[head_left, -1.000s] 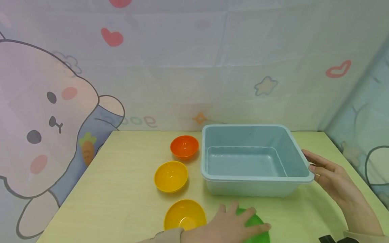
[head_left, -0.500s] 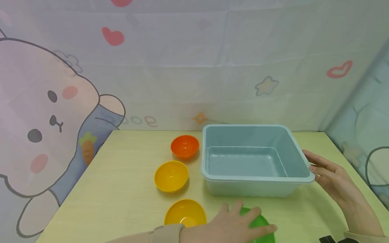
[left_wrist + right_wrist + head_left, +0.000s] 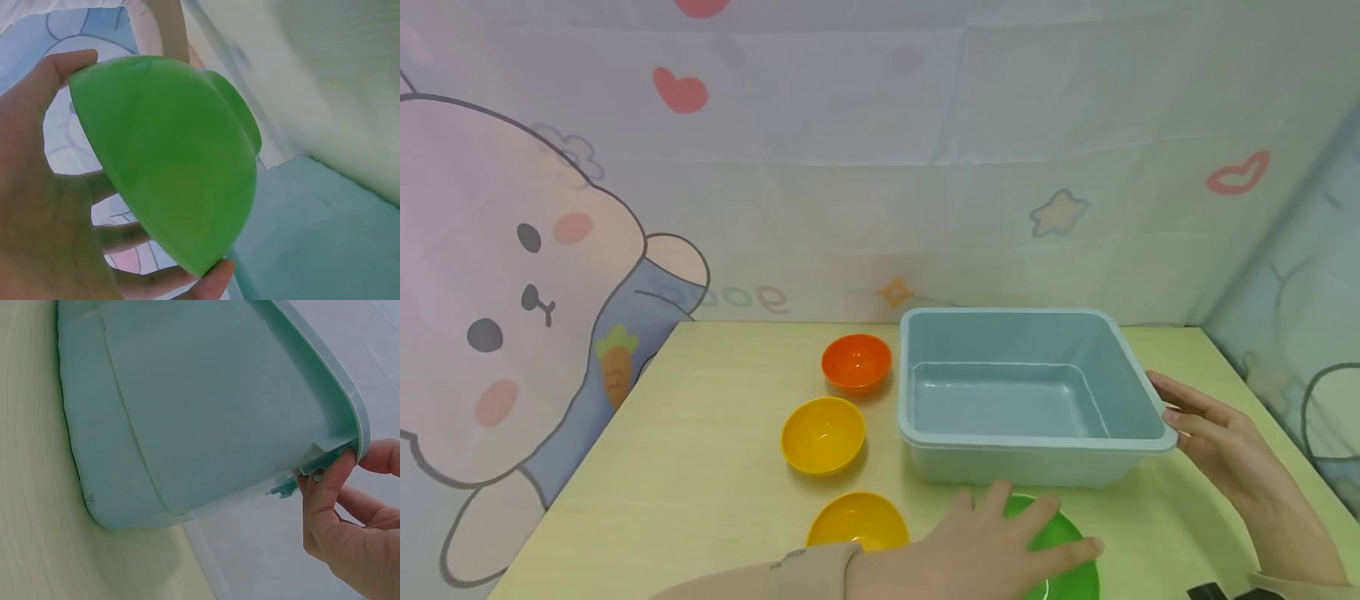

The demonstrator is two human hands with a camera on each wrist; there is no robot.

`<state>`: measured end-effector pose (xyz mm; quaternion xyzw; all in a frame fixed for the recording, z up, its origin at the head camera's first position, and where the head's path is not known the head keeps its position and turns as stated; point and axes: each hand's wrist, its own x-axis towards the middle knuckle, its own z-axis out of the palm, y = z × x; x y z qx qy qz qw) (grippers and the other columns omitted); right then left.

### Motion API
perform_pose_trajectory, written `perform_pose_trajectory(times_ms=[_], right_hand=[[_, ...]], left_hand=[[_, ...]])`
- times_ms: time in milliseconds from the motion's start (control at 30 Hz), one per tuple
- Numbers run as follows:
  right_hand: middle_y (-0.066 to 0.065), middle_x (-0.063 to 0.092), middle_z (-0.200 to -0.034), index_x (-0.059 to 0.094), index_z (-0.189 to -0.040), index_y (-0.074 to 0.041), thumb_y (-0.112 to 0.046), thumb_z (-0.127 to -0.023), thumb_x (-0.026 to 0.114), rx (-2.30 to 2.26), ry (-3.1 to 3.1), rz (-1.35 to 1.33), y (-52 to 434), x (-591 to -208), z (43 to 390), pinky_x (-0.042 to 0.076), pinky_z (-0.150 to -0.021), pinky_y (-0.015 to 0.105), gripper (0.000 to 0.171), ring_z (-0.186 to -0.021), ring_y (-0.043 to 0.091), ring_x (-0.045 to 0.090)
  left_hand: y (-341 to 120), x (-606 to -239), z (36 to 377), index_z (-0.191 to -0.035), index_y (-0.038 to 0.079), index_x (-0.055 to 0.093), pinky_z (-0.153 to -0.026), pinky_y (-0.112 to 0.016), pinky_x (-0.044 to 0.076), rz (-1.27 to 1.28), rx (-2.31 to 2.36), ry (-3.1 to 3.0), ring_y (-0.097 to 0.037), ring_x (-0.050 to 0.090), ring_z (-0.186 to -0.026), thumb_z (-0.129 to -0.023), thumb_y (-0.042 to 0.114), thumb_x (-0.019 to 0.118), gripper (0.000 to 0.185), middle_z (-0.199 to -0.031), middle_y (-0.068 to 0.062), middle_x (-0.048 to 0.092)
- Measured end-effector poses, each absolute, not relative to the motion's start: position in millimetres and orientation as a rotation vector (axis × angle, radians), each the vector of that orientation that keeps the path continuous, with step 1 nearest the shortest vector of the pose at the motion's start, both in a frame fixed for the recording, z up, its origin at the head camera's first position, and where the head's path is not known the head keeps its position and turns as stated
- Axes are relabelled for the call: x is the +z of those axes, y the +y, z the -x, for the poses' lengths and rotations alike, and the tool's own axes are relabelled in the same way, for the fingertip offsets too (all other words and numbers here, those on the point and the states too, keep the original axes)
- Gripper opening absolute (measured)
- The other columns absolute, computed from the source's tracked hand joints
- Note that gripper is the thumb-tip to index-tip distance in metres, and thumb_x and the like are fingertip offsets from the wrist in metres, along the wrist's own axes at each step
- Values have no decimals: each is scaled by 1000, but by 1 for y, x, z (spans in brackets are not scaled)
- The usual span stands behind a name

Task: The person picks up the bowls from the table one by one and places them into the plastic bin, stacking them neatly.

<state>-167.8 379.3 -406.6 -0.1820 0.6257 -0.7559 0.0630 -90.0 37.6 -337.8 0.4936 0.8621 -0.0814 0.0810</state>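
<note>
Low in the head view, right of centre: left hand (image 3: 977, 550) laid over the green bowl (image 3: 1060, 554), fingers and thumb curled around its rim. Seen in the left wrist view as a full grip, the green bowl (image 3: 169, 156) tilted, thumb at the upper left of the frame, a fingertip at the bottom edge. Probably held so by the rim because the smooth round shell offers no other good place.

At the right of the head view: right hand (image 3: 1217, 442) against the rim corner of the pale blue tub (image 3: 1138, 392), fingers nearly straight. In the right wrist view, thumb and fingertips of the right hand (image 3: 344, 506) just touching under the lip of the tub (image 3: 206, 412), not wrapped around it; likely only steadying the tub on the table (image 3: 700, 467).

Left of the tub, in a line going down the frame: orange bowl (image 3: 856, 361), yellow bowl (image 3: 823, 434), second yellow bowl (image 3: 857, 522), the last one just beside the left wrist. Between green bowl and tub opening, only the near tub wall. Behind, a curtain (image 3: 520, 275) with a rabbit drawing.
</note>
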Motion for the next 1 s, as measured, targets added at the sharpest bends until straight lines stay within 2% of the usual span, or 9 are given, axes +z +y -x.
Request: perform_pose_trajectory(times_ms=[233,400,733,933,1000], right_hand=[[-9,55,-139,35,-149,-8,9,-99,30,-2281,1901,542,379,-408,167,50,-89,21,53,-115,5,60],[-10,54,-139,34,-149,-8,9,-99,30,-2279,1889,551,379,-409,168,50,-89,21,54,-115,4,59],[-9,54,-140,36,-149,-9,9,-99,29,-2270,1895,556,380,-410,168,50,-89,21,53,-116,5,59],[-10,53,-140,35,-149,-9,9,-99,30,-2262,1908,549,380,-409,169,50,-89,21,53,-116,5,59],[-10,54,-140,35,-149,-9,9,-99,30,-2262,1918,557,380,-408,169,50,-89,21,53,-115,5,59]], left_hand=[[39,-330,87,-151,49,4,-80,-36,48,-1507,-356,2700,-24,45,-119,-83,78,39,82,-153,8,26],[39,-326,86,-151,48,9,-71,-31,43,-1528,-365,2747,-22,46,-112,-82,78,44,83,-149,9,30],[44,-315,88,-151,48,4,-67,-28,38,-1541,-336,2734,-20,42,-112,-80,82,41,87,-151,9,25],[46,-304,90,-150,49,5,-79,-32,46,-1521,-284,2705,-22,39,-121,-77,83,43,89,-153,9,22],[47,-300,91,-150,49,6,-80,-33,46,-1525,-270,2705,-21,40,-119,-76,84,44,90,-151,10,24]])
